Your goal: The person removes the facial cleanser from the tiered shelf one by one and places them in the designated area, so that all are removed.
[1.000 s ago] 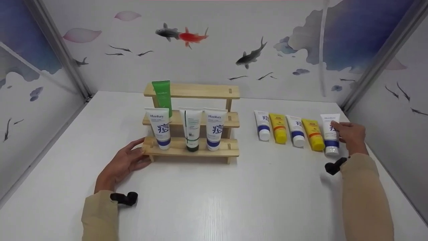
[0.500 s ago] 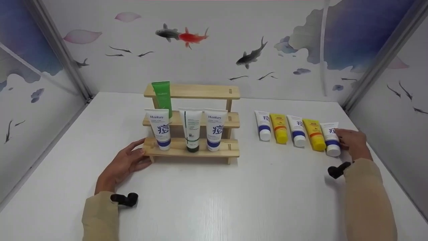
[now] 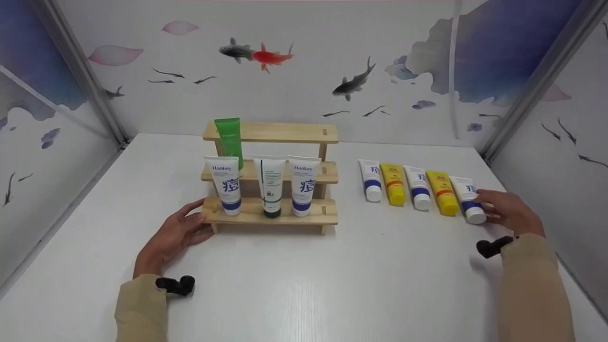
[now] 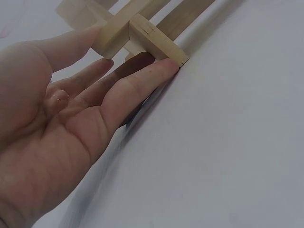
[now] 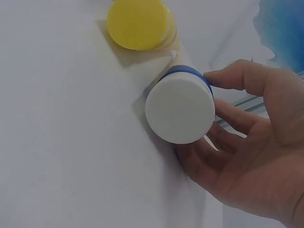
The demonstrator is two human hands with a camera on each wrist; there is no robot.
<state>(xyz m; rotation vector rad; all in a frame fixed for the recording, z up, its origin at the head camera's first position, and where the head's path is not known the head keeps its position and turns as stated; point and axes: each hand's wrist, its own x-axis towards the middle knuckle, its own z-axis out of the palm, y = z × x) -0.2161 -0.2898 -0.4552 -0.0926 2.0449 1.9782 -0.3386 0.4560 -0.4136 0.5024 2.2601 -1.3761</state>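
"Fingers first, please: how do they stand?"

"On my remote feed, the right hand point(image 3: 513, 211) has them partly curled, thumb on the end tube point(image 3: 466, 196) near its white cap point(image 5: 180, 108), the others around its right side: a light hold."

"Where is that tube?"

"Lying on the white table point(image 3: 294, 285), at the right end of a row of five, cap toward the person. Going left, I see the second yellow tube point(image 3: 441, 192) just beside it, the middle white tube point(image 3: 417, 187), the first yellow tube point(image 3: 393, 184) and the leftmost white tube point(image 3: 370, 180)."

"And the left hand point(image 3: 175, 235)?"

"Well apart, gripping the near left corner of a three-step wooden rack point(image 3: 280, 132). In my left wrist view, the thumb meets the lowest step's end; the other fingers bend beneath, against a leg point(image 4: 159, 43)."

"What does the rack carry?"

"I find a green tube point(image 3: 229, 137) standing on its middle step, at the left. On the lowest, caps down: a left Hankey tube point(image 3: 226, 187), a dark-capped tube point(image 3: 270, 187) and a right Hankey tube point(image 3: 303, 187)."
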